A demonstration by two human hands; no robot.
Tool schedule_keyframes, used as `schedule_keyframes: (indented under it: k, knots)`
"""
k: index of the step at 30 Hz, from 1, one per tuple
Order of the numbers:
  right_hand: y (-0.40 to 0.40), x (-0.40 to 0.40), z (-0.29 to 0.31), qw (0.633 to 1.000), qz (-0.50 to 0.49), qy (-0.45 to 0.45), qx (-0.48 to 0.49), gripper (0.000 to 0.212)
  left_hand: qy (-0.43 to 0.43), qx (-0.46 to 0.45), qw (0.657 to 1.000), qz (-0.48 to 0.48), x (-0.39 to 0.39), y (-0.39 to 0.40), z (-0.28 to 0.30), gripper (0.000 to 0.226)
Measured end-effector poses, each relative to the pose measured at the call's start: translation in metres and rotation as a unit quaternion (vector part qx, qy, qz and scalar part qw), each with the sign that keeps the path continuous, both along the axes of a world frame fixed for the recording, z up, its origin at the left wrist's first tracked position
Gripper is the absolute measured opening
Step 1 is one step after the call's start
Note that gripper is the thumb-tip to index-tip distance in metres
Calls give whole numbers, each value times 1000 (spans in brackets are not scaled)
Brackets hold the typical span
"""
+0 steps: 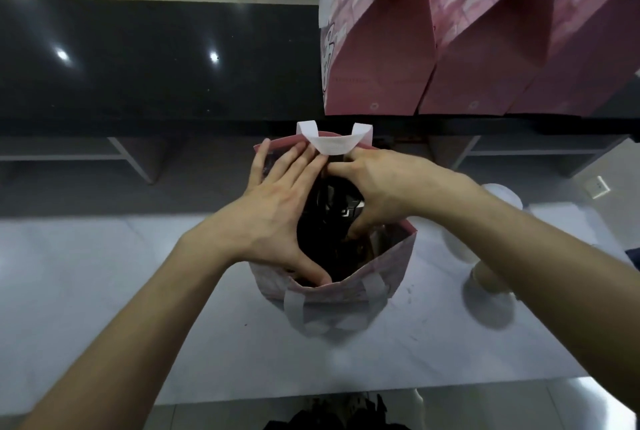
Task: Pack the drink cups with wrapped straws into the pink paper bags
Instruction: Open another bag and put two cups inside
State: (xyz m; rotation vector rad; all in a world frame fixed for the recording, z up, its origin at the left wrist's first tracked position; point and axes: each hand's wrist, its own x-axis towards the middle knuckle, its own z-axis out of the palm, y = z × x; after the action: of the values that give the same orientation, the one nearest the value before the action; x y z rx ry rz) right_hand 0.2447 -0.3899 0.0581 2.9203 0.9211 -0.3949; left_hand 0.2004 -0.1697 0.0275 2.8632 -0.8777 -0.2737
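An open pink paper bag (393,258) with white handles stands on the white table in front of me. Inside it sits a drink cup with a dark lid (327,225); no straw shows. My left hand (273,215) lies across the bag's left side with its fingers spread straight to the far rim and its thumb at the near rim. My right hand (388,187) reaches in from the right, thumb and fingers curved over the cup's dark lid. The far white handle (334,144) stands up just beyond my fingertips.
Three packed pink bags (381,59) stand in a row on the dark counter at the back right. Two pale cups (488,279) stand on the table partly under my right forearm. The table's near edge (311,395) is close to my body.
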Motion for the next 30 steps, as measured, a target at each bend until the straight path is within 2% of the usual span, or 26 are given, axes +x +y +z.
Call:
schedule_keyframes:
  k: [3, 6, 10, 14, 19, 24, 30]
  knots:
    - [2, 2, 3, 1000, 5, -2, 12, 111, 6, -15, 1000, 7, 1, 1, 2, 170]
    - [5, 2, 0, 999, -16, 19, -38, 104, 9, -17, 1000, 11, 2, 3, 3, 174]
    - [3, 0, -18, 995, -27, 46, -87, 116, 10, -6, 1000, 16, 3, 6, 3, 175]
    - [-6, 0, -30, 994, -11, 30, -104, 120, 5, -6, 1000, 12, 2, 4, 2, 176]
    - [-7, -3, -45, 995, 19, -14, -99, 125, -1, -2, 1000, 9, 0, 0, 2, 176]
    - [-9, -2, -48, 996, 20, -21, -85, 123, 2, 4, 1000, 9, 1, 1, 3, 175]
    - [-4, -6, -43, 995, 20, 31, -93, 122, 0, 7, 1000, 10, 0, 1, 3, 173]
